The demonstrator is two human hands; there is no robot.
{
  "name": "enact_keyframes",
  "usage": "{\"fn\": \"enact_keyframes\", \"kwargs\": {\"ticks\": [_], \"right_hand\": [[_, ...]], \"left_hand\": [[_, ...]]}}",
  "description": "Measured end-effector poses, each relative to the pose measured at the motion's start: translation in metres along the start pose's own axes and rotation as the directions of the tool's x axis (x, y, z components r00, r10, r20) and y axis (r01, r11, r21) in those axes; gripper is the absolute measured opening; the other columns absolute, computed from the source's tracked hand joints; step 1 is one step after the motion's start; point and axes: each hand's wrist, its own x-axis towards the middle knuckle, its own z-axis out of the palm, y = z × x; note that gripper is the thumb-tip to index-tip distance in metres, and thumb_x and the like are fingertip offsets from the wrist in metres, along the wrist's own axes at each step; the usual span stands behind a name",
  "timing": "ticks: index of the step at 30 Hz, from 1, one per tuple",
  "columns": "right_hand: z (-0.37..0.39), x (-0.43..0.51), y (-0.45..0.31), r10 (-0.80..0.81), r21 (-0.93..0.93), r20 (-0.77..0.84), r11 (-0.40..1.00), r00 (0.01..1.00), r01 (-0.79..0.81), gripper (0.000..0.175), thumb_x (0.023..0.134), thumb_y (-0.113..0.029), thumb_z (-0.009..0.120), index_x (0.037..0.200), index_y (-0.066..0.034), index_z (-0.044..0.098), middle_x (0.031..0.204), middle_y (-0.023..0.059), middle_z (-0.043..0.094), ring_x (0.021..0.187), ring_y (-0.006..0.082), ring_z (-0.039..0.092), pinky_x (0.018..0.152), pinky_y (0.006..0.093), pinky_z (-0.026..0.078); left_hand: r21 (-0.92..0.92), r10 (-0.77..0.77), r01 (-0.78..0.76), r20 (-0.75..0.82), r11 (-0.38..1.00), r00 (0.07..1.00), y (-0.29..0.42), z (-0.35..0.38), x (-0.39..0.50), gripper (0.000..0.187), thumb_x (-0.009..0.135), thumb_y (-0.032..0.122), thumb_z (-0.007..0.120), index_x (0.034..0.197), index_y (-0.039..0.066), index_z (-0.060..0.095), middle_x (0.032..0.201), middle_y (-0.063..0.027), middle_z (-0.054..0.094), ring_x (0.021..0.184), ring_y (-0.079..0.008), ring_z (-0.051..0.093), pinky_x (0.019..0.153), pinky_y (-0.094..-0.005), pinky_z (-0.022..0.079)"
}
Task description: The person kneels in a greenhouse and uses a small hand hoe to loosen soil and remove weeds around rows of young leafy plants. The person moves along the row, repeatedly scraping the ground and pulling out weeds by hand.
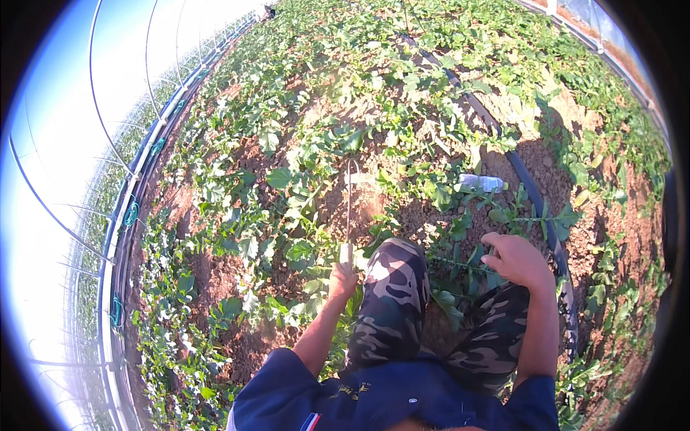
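My left hand [342, 281] grips the pale handle [346, 253] of a hand hoe, left of my bent knee. Its thin metal neck [349, 210] runs forward and hooks over at the far end; the blurred head is near the soil among the leaves. My right hand [517, 259] hangs above my other knee, fingers curled, thumb and forefinger slightly apart. A leafy green plant [458, 264] lies just under and left of its fingertips; whether they hold part of it is hidden. Beyond this hand, a lobed leaf [566, 220] stretches across a black hose.
A clear plastic bottle [481, 183] lies on the soil ahead. The black hose [525, 175] curves along my right side. Leafy plants [259, 140] cover much of the ground. Metal hoops and a long rail [123, 207] with green cord border the left; a framed wall [604, 48] edges the right.
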Motion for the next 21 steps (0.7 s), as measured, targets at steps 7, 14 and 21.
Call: {"fn": "enact_keyframes", "kwargs": {"ticks": [7, 14, 21], "right_hand": [[-0.005, -0.002, 0.002, 0.015, -0.052, 0.002, 0.999, 1.000, -0.015, 0.035, 0.083, -0.019, 0.071, 0.112, -0.0036, 0.060, 0.081, 0.0165, 0.066, 0.079, 0.0360, 0.064, 0.072, 0.0448, 0.049], [-0.001, 0.002, -0.010, 0.009, 0.001, 0.035, 1.000, 0.999, -0.009, 0.035, 0.082, -0.020, 0.070, 0.112, -0.0041, 0.060, 0.081, 0.0164, 0.065, 0.078, 0.0360, 0.064, 0.071, 0.0446, 0.049], [-0.001, -0.001, -0.009, 0.030, 0.039, 0.047, 0.999, 0.998, -0.032, 0.035, 0.082, -0.018, 0.070, 0.113, -0.0028, 0.060, 0.080, 0.0170, 0.065, 0.077, 0.0361, 0.064, 0.071, 0.0443, 0.048]], "left_hand": [[-0.034, 0.046, -0.035, 0.443, 0.999, 0.895, 0.011, -0.030, 0.007, 0.075, 0.090, 0.035, 0.062, 0.153, 0.012, 0.028, 0.130, -0.0243, 0.058, 0.106, -0.0418, 0.063, 0.083, -0.0452, 0.054], [0.200, -0.012, -0.057, 0.325, 0.978, 0.946, -0.016, -0.015, -0.007, 0.080, 0.088, 0.025, 0.058, 0.156, 0.016, 0.016, 0.113, -0.0290, 0.062, 0.095, -0.0403, 0.066, 0.076, -0.0466, 0.054], [0.362, -0.042, -0.017, 0.154, 0.932, 0.987, -0.028, -0.011, 0.016, 0.090, 0.081, 0.007, 0.059, 0.157, 0.015, 0.012, 0.115, -0.0231, 0.062, 0.098, -0.0361, 0.066, 0.080, -0.0454, 0.056]]}}
